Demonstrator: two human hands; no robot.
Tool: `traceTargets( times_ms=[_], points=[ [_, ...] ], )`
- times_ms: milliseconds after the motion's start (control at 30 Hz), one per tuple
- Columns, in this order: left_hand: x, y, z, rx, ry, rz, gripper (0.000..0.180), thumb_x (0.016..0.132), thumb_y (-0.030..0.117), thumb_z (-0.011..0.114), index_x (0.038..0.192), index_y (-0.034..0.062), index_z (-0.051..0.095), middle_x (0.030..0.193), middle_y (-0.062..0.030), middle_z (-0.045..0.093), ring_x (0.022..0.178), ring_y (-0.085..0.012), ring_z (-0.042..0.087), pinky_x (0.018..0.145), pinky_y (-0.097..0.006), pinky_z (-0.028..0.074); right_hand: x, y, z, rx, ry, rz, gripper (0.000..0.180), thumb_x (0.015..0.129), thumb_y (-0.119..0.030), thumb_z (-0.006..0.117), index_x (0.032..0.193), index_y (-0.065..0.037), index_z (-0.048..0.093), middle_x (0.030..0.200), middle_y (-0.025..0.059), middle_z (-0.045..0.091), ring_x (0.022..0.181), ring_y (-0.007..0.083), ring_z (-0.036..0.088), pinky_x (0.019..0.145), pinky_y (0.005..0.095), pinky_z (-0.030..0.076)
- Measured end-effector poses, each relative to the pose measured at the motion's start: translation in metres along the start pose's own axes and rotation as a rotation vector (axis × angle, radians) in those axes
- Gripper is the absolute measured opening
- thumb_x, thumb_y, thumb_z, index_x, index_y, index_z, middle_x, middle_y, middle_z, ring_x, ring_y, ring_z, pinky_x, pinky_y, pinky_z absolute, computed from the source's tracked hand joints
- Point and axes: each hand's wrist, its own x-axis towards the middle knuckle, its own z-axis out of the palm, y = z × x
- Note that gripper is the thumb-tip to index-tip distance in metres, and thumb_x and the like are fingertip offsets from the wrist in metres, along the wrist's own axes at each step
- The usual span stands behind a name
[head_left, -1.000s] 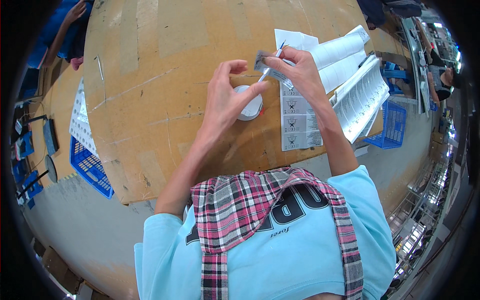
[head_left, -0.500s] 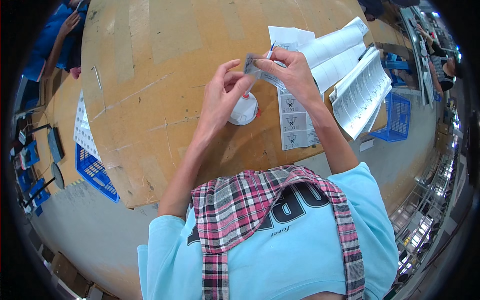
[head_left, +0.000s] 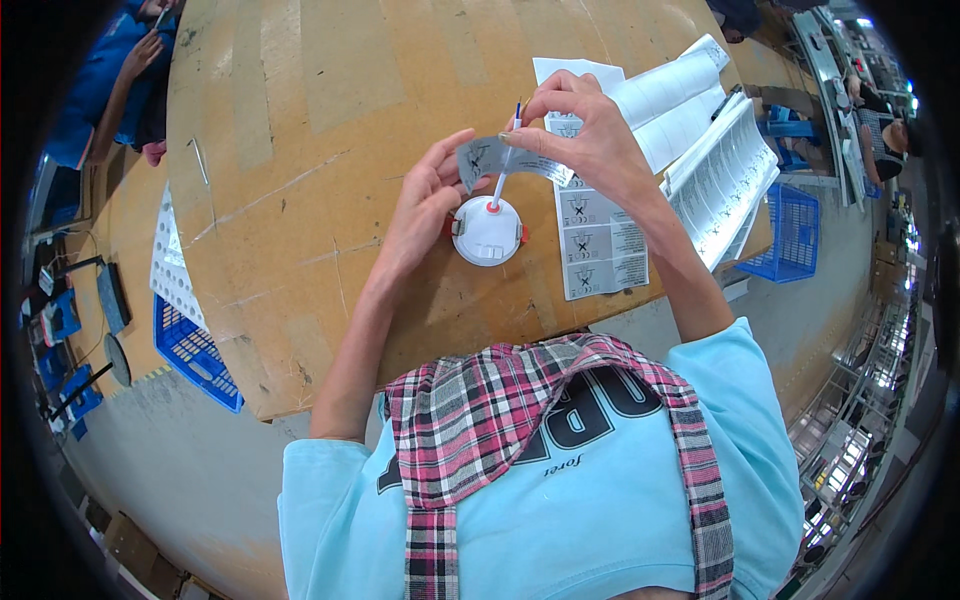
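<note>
"What is held there?"
"A label (head_left: 482,164) — a thin, pliable grey strip, bowed. The right hand's (head_left: 590,125) fingers pinch it over a slim white cable (head_left: 499,188), which rises from a smooth, round white device (head_left: 488,242)."
"And the left hand (head_left: 425,208)?"
"Its fingers curl at the label's left end; whether they grip it, one cannot tell."
"Where is the device?"
"On the counter (head_left: 290,210), just below the label, red clips (head_left: 524,234) at its sides."
"Anything nearby?"
"A flat printed sheet (head_left: 604,250) lies to the right — curling papers (head_left: 722,185) beyond it."
"The surface?"
"Brown, scratched, pale-streaked; a blue plastic basket (head_left: 197,350) shows past its left edge, above grey floor (head_left: 200,470)."
</note>
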Motion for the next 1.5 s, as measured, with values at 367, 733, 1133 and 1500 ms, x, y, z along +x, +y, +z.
traceTargets(
  times_ms=[367, 733, 1133, 1500],
  points=[
    [0.074, 0.009, 0.013, -0.456, -0.616, -0.417, 0.048, 0.098, 0.027, 0.037, 0.134, -0.0048, 0.038, 0.13, -0.0193, 0.048, 0.116, -0.0278, 0.053, 0.103, -0.041, 0.043, -0.002, -0.009, -0.002, 0.116, -0.094, -0.039, 0.019, 0.071, -0.024, 0.076, 0.081, -0.008, 0.071, 0.085, 0.0014, 0.05, 0.088, 0.0198, 0.043, 0.079, 0.0327, 0.041],
    [0.068, 0.005, 0.004, -0.345, -0.57, -0.244, 0.043, 0.095, 0.031, 0.047, 0.117, -0.0054, 0.052, 0.105, -0.0122, 0.059, 0.094, -0.0229, 0.061, 0.087, -0.036, 0.051, -0.012, 0.002, -0.005, 0.117, -0.074, -0.035, 0.023, 0.073, -0.025, 0.076, 0.082, -0.006, 0.067, 0.088, 0.0013, 0.05, 0.085, 0.0184, 0.044, 0.075, 0.0299, 0.04],
    [0.056, 0.003, -0.009, -0.31, -0.271, -0.192, 0.031, 0.09, 0.035, 0.062, 0.099, 0.0057, 0.064, 0.092, -0.0003, 0.063, 0.084, -0.0089, 0.059, 0.078, -0.027, 0.049, -0.017, 0.012, 0.006, 0.262, 0.024, -0.006, 0.02, 0.076, -0.023, 0.075, 0.081, -0.006, 0.066, 0.083, 0.0011, 0.054, 0.083, 0.0165, 0.046, 0.076, 0.0301, 0.039],
    [0.05, 0.005, -0.01, -0.1, -0.037, -0.049, 0.019, 0.089, 0.018, 0.063, 0.099, 0.0017, 0.065, 0.092, -0.0048, 0.067, 0.084, -0.0102, 0.064, 0.079, -0.028, 0.052, -0.022, 0.006, 0.017, 0.585, 0.12, 0.183, 0.016, 0.085, -0.013, 0.067, 0.093, 0.0, 0.059, 0.086, 0.0027, 0.059, 0.077, 0.0073, 0.055, 0.071, 0.0236, 0.046]
  ],
)
